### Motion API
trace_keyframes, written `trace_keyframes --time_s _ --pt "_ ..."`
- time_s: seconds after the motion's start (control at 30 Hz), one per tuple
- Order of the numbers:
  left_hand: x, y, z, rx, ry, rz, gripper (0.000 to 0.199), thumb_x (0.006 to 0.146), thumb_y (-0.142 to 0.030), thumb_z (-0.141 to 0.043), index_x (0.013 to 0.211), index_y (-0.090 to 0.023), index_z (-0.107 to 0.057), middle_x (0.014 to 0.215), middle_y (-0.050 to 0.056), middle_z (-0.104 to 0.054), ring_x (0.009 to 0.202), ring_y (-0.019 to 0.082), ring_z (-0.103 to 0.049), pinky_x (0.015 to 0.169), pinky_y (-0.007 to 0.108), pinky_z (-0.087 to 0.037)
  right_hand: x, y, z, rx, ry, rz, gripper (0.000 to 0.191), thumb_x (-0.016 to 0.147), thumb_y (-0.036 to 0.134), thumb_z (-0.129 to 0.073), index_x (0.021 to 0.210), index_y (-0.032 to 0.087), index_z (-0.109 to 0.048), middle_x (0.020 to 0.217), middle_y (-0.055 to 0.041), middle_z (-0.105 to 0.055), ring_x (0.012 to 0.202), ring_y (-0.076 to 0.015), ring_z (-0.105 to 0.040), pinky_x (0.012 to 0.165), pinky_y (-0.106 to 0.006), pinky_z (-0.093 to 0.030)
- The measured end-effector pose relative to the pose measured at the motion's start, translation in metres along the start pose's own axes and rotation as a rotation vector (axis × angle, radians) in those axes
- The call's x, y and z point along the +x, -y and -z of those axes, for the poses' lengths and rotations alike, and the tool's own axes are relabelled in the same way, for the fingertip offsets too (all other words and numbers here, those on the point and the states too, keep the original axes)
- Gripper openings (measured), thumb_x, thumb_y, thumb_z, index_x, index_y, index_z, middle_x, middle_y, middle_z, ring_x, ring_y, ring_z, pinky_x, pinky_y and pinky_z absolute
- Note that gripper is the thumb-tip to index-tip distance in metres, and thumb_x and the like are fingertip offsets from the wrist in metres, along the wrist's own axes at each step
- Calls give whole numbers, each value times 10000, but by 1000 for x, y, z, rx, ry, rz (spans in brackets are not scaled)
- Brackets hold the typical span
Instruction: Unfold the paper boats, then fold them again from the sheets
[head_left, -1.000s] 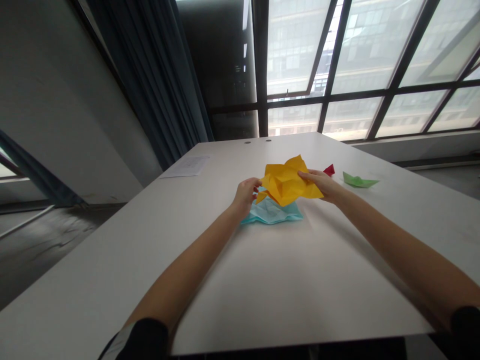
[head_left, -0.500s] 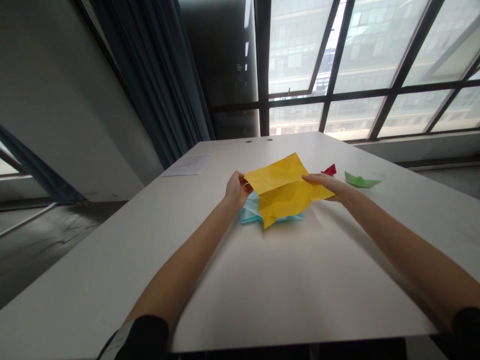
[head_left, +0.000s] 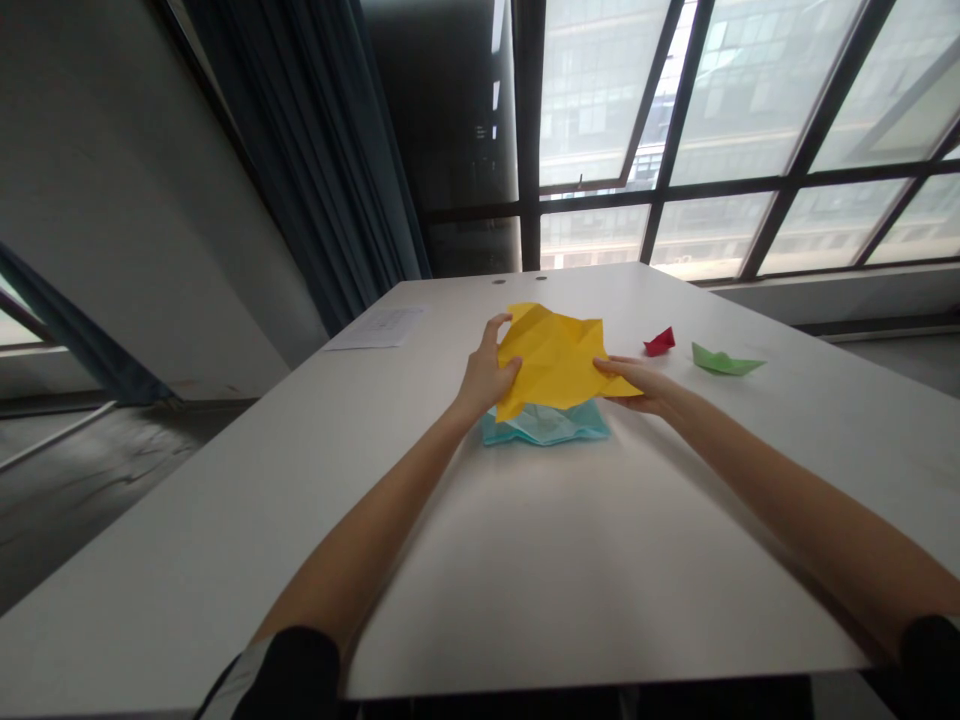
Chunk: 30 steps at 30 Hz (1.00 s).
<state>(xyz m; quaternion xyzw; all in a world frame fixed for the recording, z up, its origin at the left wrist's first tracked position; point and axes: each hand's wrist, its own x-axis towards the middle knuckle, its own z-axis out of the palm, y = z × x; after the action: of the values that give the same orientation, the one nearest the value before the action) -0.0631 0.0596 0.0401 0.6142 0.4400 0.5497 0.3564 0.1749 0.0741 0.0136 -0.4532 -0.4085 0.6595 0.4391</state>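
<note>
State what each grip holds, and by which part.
The yellow sheet: the left grip at its left edge, the right grip near its lower right corner.

Seeing a black left sleeve [head_left: 304,668] with pale grey panel [head_left: 241,678]; right sleeve [head_left: 934,655] black too. Forearms [head_left: 390,510], hands [head_left: 486,380] bare.

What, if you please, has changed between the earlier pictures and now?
The yellow paper, bunched at first, is now more spread out. The left hand has shifted its grip, its thumb now over the paper's left edge; the right hand keeps its hold. The teal paper, red paper piece and green paper boat stayed put.
</note>
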Motion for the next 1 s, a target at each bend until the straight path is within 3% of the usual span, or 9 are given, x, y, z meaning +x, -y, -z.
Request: trace_keyframes --time_s 0.1,0.2,0.3,0.4,0.53,0.73,0.83,0.93,1.0 --pt "5 5 5 127 -35 -39 434 585 -85 -627 969 -278 -565 696 -24 -541 646 151 -516 652 230 -408 0 -5 0 -15 -64 34 366 718 146 -619 1039 221 -462 877 -24 -626 728 -116 -629 654 -230 -543" --pt "11 13 10 154 -81 21 497 574 -56 -616 1006 -292 -541 639 -39 -504 603 141 -501 627 216 -391 3 -11 3 -151 -107 97 543 671 171 -666 1117 281 -377 789 29 -622 673 -115 -624 604 -252 -547" --pt "15 22 15 159 -72 76 537 536 -24 -615 996 -291 -537 599 -54 -494 565 134 -494 606 208 -381 10 -18 6 -323 4 178 346 646 208 -675 952 238 -515 763 30 -625 707 -117 -611 609 -239 -537" --pt "17 33 21 193 -12 150 571 485 10 -618 974 -276 -547 531 -70 -474 514 133 -481 574 204 -373 16 -25 7 -506 10 214 114 640 198 -657 742 177 -612 826 -19 -644 748 -125 -599 635 -228 -528" --pt "16 52 27 244 48 243 630 441 37 -629 999 -244 -544 473 -86 -442 476 138 -477 551 205 -370 20 -31 7 -770 -33 244 143 642 163 -620 772 191 -672 926 -35 -670 748 -160 -615 692 -302 -530" --pt "15 73 31 448 56 260 657 433 8 -655 1028 -225 -503 519 -66 -471 575 197 -562 608 255 -422 20 -32 4 -1074 -79 315 223 668 135 -562 811 237 -700 948 3 -690 793 -183 -636 853 -347 -462" --pt "12 72 29 594 76 160 619 475 -25 -679 1032 -211 -484 712 16 -553 753 240 -594 683 280 -423 19 -32 2 -1137 -81 323 218 683 156 -558 817 240 -709 917 -2 -698 796 -195 -640 847 -337 -458" --pt "6 61 23 871 121 -74 454 614 -78 -637 1015 -201 -464 1013 107 -522 974 258 -534 761 297 -409 19 -30 0 -1198 -43 316 195 709 225 -562 831 246 -713 877 -5 -704 810 -204 -638 825 -322 -460" --pt "4 52 17 1089 219 -228 332 724 -100 -544 1028 -199 -454 1070 116 -500 1028 250 -495 766 308 -413 17 -29 0 -1268 2 305 229 730 292 -557 895 234 -705 933 -16 -694 832 -209 -631 815 -316 -460"
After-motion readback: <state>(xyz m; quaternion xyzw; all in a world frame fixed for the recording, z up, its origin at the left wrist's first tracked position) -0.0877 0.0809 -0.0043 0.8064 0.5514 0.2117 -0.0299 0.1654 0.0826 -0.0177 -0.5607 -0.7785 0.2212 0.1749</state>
